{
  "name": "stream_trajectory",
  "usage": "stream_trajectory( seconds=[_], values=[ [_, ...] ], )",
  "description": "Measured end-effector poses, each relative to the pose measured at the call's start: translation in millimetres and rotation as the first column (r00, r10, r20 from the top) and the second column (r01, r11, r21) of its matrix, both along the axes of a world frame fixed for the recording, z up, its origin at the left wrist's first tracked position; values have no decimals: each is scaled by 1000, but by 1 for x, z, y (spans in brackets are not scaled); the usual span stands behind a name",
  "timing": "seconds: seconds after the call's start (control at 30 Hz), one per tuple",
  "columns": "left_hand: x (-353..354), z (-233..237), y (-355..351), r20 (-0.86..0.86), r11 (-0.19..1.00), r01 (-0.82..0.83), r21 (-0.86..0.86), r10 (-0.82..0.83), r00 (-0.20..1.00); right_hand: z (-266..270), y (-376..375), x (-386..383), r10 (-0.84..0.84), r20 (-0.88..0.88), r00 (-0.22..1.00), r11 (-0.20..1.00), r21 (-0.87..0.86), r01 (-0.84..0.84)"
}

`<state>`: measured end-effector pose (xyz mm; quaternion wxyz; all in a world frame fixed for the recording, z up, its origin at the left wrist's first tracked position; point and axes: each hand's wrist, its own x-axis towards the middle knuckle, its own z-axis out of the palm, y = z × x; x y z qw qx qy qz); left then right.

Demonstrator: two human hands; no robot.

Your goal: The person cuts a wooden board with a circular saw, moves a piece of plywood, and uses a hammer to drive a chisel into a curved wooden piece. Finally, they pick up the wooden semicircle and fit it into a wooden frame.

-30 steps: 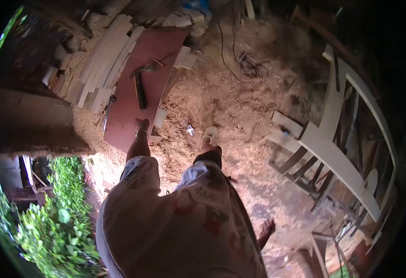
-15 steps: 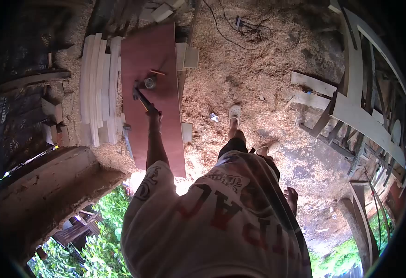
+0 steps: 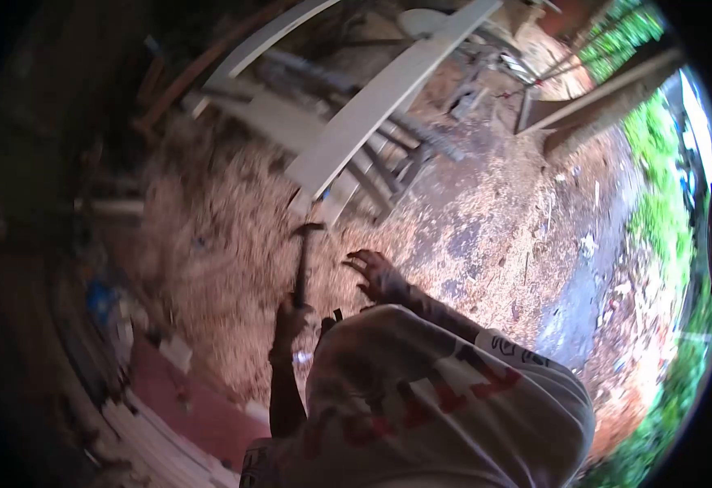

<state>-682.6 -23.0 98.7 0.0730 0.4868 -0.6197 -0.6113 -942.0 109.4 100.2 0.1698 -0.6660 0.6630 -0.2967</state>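
Note:
A hammer point(image 3: 302, 264) with a dark head stands out ahead of my left hand point(image 3: 291, 324), whose fingers are wrapped round the lower handle. Its head points away from me, over the shavings-covered ground. To the right of it, my right hand point(image 3: 380, 278) reaches forward with fingers apart and nothing in them. Beyond both hands, the near end of a long pale plank point(image 3: 372, 122) lies on a stack of timber.
A reddish-brown board point(image 3: 185, 407) lies at the lower left, beside pale wooden strips point(image 3: 140, 435). Wood shavings point(image 3: 217, 244) cover the ground. A wooden post point(image 3: 592, 114) leans at the upper right, with green plants point(image 3: 661, 187) past it.
My view has swung right, from the reddish-brown board toward the timber stack. The hammer has left its place over the board, still in my left hand. My right hand has come up in front.

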Motion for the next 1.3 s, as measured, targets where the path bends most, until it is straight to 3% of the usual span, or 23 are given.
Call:
stream_trajectory(
  seconds=[0.07, 0.13, 0.2, 0.27, 0.3, 0.33, 0.37, 0.43, 0.5, 0.53, 0.6, 0.7, 0.73, 0.8, 0.9, 1.0, 1.03, 1.07, 1.13, 1.2, 1.27, 1.3],
  values=[
    [-110, 41, 29, 28, 934, 305, 188, -315, 949, 33, 24, -46, -4, -282, 959, 997, -76, -18],
    [-202, 59, 58, -210, 766, 527, 369, -483, 850, 34, 57, -105, -30, -150, 988, 1000, -3, 30],
    [-273, 53, 72, -333, 612, 616, 496, -521, 786, 11, 100, -168, -249, -188, 950, 965, 32, 259],
    [-334, 49, 80, -399, 553, 507, 661, -313, 862, -5, 155, -233, -500, -21, 866, 856, 136, 498],
    [-366, 54, 71, -459, 566, 617, 547, -414, 786, 1, 182, -258, -674, 76, 735, 733, 186, 654],
    [-395, 39, 60, -463, 580, 622, 525, -419, 781, 5, 206, -284, -810, 157, 564, 586, 247, 772],
    [-427, 27, 49, -371, 669, 609, 427, -485, 792, -15, 232, -312, -829, 332, 450, 506, 106, 856],
    [-485, -4, 30, -230, 787, 584, 198, -541, 809, -30, 274, -354, -829, 531, 177, 252, 72, 965],
    [-540, -50, 15, -149, 823, 568, -35, -566, 811, -31, 314, -393, -833, 529, -159, -15, 266, 964],
    [-565, -90, 5, -98, 779, 563, -276, -605, 790, -39, 335, -414, -802, 505, -317, -135, 364, 921],
    [-628, -77, -1, -66, 739, 641, -207, -664, 745, -77, 373, -446, -494, 811, -314, -257, 208, 944],
    [-713, -163, -14, 0, 738, 643, -203, -657, 754, -83, 399, -494, -170, 876, -451, -488, 323, 811],
    [-745, -144, -19, 50, 679, 679, -279, -696, 716, -72, 403, -509, -92, 859, -504, -549, 379, 745],
    [-810, -79, -17, 165, 552, 741, -384, -748, 643, -42, 395, -553, -112, 794, -598, -603, 424, 676],
    [-887, -87, -40, 108, 562, 711, -423, -748, 655, -44, 383, -635, -260, 615, -745, -681, 430, 593],
    [-961, -69, -59, 110, 665, 650, -367, -663, 740, -80, 388, -723, -494, 641, -588, -556, 287, 780],
    [-982, -76, -65, -16, 710, 586, -391, -641, 767, -84, 382, -752, -577, 536, -616, -576, 268, 772],
    [-1000, -83, -70, -3, 707, 567, -422, -627, 779, -104, 393, -786, -769, 353, -533, -521, 138, 842],
    [-1034, -88, -79, 66, 697, 561, -446, -600, 797, -96, 352, -860, -701, 600, -384, -351, 178, 919],
    [-1059, -102, -84, 40, 736, 487, -471, -533, 845, -70, 297, -944, -767, 623, -155, -151, 61, 987],
    [-1077, -119, -82, 26, 785, 420, -456, -460, 888, -78, 253, -1029, -714, 699, 41, 17, -41, 999],
    [-1079, -146, -82, -36, 848, 386, -364, -427, 904, -71, 220, -1073, -684, 728, 40, 34, -23, 999]
  ],
)
